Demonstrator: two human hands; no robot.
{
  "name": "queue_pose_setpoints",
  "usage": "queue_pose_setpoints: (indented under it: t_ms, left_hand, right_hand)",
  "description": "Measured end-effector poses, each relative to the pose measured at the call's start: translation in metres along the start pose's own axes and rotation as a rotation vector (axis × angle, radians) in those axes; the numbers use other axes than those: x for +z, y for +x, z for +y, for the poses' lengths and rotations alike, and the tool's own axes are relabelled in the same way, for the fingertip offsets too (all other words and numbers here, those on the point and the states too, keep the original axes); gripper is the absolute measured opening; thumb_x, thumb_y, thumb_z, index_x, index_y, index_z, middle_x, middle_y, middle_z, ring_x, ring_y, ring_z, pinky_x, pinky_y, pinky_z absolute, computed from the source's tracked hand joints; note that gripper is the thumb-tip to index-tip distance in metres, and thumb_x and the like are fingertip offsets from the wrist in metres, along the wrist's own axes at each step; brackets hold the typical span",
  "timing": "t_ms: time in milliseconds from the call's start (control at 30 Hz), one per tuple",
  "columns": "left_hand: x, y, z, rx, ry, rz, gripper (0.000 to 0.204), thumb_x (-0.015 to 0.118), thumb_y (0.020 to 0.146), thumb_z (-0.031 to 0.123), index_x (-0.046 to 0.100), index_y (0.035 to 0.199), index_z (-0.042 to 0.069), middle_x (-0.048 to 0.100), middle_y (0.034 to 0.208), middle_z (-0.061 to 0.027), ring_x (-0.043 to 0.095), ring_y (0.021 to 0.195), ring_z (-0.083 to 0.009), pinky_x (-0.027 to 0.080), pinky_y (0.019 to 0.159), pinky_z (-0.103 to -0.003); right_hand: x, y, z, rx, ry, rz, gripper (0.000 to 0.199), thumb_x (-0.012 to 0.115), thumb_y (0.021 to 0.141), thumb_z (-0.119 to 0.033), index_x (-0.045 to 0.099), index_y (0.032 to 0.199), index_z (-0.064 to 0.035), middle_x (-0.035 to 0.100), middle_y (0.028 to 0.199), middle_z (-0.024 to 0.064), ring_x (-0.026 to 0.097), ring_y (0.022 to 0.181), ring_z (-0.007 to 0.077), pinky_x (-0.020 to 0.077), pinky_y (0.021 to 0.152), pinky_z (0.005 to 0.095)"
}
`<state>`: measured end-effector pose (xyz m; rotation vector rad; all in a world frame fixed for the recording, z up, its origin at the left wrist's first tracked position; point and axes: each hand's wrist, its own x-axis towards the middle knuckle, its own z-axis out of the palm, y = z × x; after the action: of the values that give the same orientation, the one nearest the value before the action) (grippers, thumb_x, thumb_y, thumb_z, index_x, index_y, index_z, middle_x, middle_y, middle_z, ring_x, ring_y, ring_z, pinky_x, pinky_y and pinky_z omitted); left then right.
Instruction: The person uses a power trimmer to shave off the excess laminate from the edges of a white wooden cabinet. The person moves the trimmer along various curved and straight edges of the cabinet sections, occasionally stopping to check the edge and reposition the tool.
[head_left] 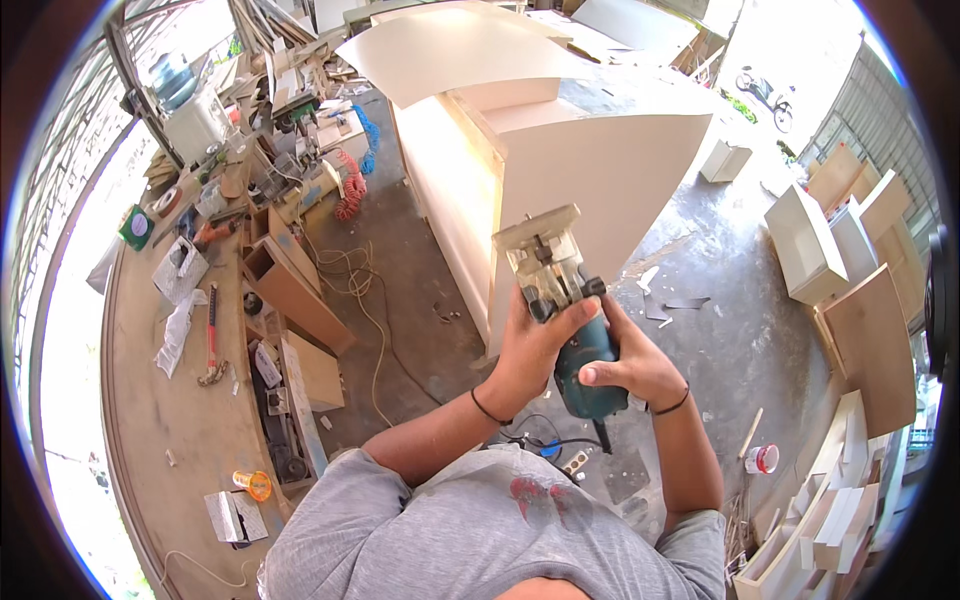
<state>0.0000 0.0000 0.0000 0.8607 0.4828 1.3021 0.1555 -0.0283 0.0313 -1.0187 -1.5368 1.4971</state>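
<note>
A teal trim router (590,365) with a clear, dusty base is held up in front of my chest, its base pointing away from me and its cord hanging from the near end. My left hand (535,345) wraps the body near the base, thumb lying across it. From the other side my right hand (635,355) grips the motor housing, thumb on top. Just beyond the router stands a large pale cabinet (600,170), with a thin, curved white sheet (450,50) lying over its top. The router and the cabinet look apart, though the exact gap is hard to judge.
A long workbench (140,380) on the left bears a red-handled hammer (212,330) and an orange-lidded jar (255,485). Cables (365,290) trail over the floor between bench and cabinet. A power strip (575,463) lies near my feet. White boxes (805,245) and boards stand at the right.
</note>
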Motion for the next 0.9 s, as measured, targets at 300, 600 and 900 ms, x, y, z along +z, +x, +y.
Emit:
queue_pose_setpoints:
  t_ms: [300, 600, 900]
  left_hand:
    - [-0.019, 0.048, 0.032, -0.018, -0.025, -0.07, 0.046, 0.08, 0.082, 0.014, 0.055, 0.118, 0.002, 0.065, 0.106, -0.0056, 0.063, 0.095, -0.0133, 0.053, 0.083, -0.03]
    - [-0.034, 0.089, 0.04, -0.035, -0.043, -0.149, 0.056, 0.078, 0.083, 0.018, 0.048, 0.128, 0.003, 0.061, 0.112, -0.0064, 0.059, 0.105, -0.0157, 0.05, 0.09, -0.031]
    - [-0.044, 0.104, 0.035, -0.074, -0.09, -0.197, 0.059, 0.077, 0.085, 0.02, 0.047, 0.132, 0.002, 0.06, 0.116, -0.0072, 0.059, 0.107, -0.0169, 0.049, 0.093, -0.033]
  right_hand:
    - [-0.011, 0.063, -0.058, 0.228, -0.262, -0.015, 0.1, 0.085, 0.07, -0.021, 0.028, 0.15, -0.0012, 0.054, 0.126, 0.0144, 0.058, 0.109, 0.0207, 0.0505, 0.091, 0.0327]
    - [-0.012, 0.106, -0.079, 0.326, -0.447, 0.074, 0.085, 0.08, 0.077, -0.025, 0.036, 0.145, 0.0, 0.064, 0.115, 0.0144, 0.065, 0.101, 0.0201, 0.0527, 0.088, 0.0326]
    - [-0.009, 0.116, -0.083, 0.351, -0.438, 0.118, 0.083, 0.079, 0.076, -0.026, 0.038, 0.142, 0.0018, 0.064, 0.114, 0.0142, 0.066, 0.098, 0.0194, 0.053, 0.086, 0.0321]
